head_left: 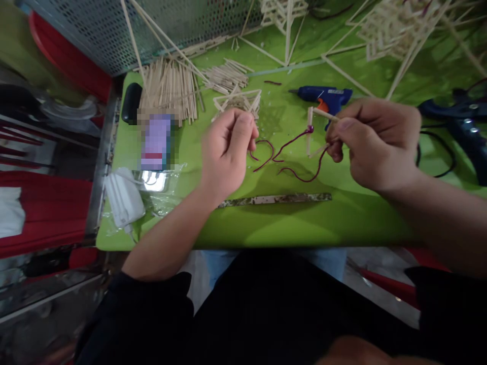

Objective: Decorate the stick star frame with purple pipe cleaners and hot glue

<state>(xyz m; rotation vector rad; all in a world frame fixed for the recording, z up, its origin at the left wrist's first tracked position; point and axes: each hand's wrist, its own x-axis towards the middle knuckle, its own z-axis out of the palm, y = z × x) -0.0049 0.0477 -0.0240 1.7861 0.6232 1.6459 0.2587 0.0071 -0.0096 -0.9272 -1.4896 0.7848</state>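
Note:
My right hand [375,139] is closed on a small frame of thin wooden sticks [310,121]. A dark purple string [291,143] is knotted round the frame's left stick, and another length curls below it. My left hand [232,152] is closed, thumb pressed to the fingers, to the left of the frame; what it pinches, if anything, is too small to make out. A loop of purple string [271,147] shows beside its fingertips. Just behind the frame lies a blue glue gun [327,95] with an orange trigger.
Bundled sticks [171,88] and shorter sticks [228,76] lie at the back left. Stick structures [395,25] stand at the back. A phone [155,142] and white adapter [124,197] are at left, a stained strip [277,199] in front, a dark blue tool [462,116] at right.

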